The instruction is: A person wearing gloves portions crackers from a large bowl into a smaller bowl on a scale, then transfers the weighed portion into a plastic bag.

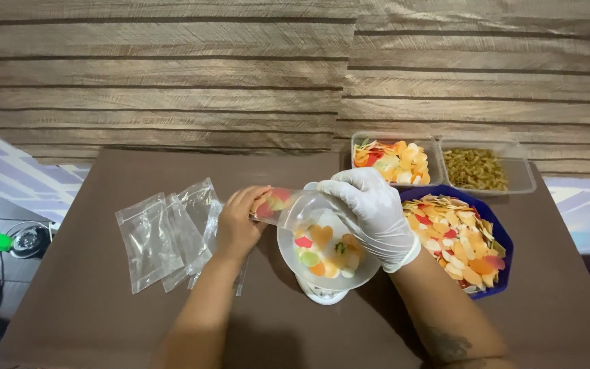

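My bare left hand (pixel 239 222) grips the closed end of a small clear plastic bag (pixel 287 206) holding a few coloured chips. My right hand (pixel 373 205), in a white glove, holds the bag's open end over a white bowl (pixel 288 247). The bowl carries heart-shaped coloured chips and sits on a small white scale (pixel 322 296). Both hands are above the middle of the brown table (pixel 90 301).
Several empty clear bags (pixel 162 236) lie left of my left hand. A blue bowl (pixel 503 239) heaped with coloured chips stands at right. Behind it are a clear tub of chips (pixel 358 140) and a clear tub of brown pieces (pixel 522 167). A striped fabric wall rises behind.
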